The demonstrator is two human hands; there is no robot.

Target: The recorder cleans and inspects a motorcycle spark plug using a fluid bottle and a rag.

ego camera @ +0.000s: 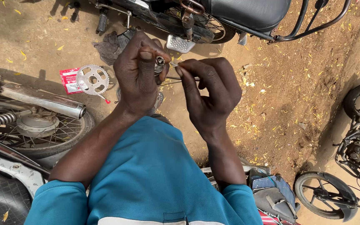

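My left hand (136,71) is raised over the dirt ground and closed around a small cylindrical metal part (159,63), whose silver end shows between thumb and fingers. My right hand (209,93) faces it and pinches a thin wire or pin (176,79) that runs toward the metal part. The fingertips of both hands nearly touch. Below the hands lies a toothed chain sprocket (92,79) on the ground beside a red packet (69,80). My teal sleeves and shirt fill the lower part of the view.
A motorcycle rear wheel with exhaust pipe (38,102) stands at the left. Another motorcycle with a black seat (246,12) is at the top. A third one (355,166) is parked at the right. A dark rag (107,46) lies near the footrest.
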